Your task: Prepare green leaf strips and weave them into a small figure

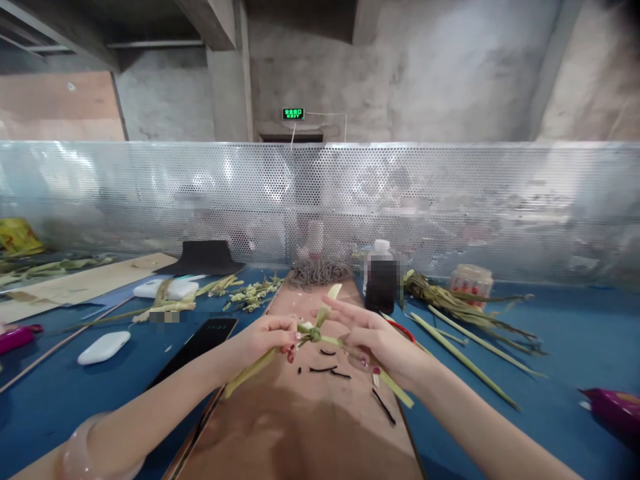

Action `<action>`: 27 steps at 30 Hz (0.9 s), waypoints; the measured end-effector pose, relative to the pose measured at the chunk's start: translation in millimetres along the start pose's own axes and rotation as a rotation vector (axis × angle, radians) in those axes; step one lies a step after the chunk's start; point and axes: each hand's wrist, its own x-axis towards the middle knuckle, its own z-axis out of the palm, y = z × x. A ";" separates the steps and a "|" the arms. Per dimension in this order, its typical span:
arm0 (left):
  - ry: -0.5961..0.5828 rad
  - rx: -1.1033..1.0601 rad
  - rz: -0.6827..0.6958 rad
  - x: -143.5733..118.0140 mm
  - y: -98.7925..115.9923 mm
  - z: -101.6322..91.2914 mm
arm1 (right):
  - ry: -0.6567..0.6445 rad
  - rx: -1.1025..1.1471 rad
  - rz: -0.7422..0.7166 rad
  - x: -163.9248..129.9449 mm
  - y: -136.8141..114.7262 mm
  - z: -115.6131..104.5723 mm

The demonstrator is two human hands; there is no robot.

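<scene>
Leaf knot (313, 331) before dark bottle (381, 285)

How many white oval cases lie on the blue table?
2. One white case lies near the left forearm, beside the black phone. The other white case lies farther back on the blue table, under green leaf strips. More could be hidden.

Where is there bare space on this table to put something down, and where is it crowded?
Free: the near part of the brown board, below the black strips, and the blue table between the long leaf stalks and the purple object. Crowded: around the left hand and right hand gripping the knotted leaf, the dark bottle, and the phone.
</scene>
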 end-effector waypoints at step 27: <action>-0.008 0.177 -0.050 -5.7 10.0 14.7 | 0.046 -0.113 -0.070 8.5 17.2 21.1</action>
